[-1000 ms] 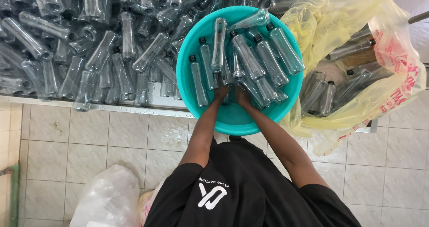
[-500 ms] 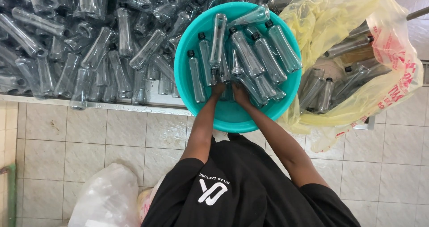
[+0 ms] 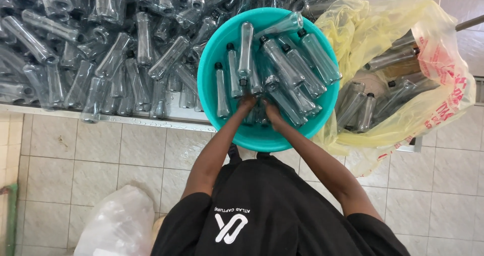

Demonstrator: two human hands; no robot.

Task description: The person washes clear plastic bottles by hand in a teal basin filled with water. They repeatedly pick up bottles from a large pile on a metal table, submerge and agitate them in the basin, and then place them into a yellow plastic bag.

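Nearest the camera is the person's black shirt (image 3: 272, 210), and to the left of it a white bag (image 3: 118, 225) sits on the tiled floor (image 3: 443, 185). Both forearms reach up and forward into the teal basin (image 3: 214, 59), which rests at the near edge of the tabletop (image 3: 151, 120).

The left hand (image 3: 247, 103) and the right hand (image 3: 270, 110) sit close together at the near side of the basin, sunk among the capped bottles (image 3: 282, 67). Their fingers are buried under the plastic, so I cannot tell whether they are spread or closed on anything, nor which bottle, if any, each one has hold of. The bottles in the basin are clear with dark caps, most of them lying with necks pointing away from the person.

By my reading the step in hand is sorting or gathering inside the basin. The next move would call for a firm grip on one or a few bottles and a clean lift over the rim without dragging neighbours along.

To the right, touching the basin, a yellow bag (image 3: 443, 84) holds more capped bottles. Farther off, left and beyond, a pile of bottles (image 3: 91, 49) covers the tabletop; most of these look uncapped.
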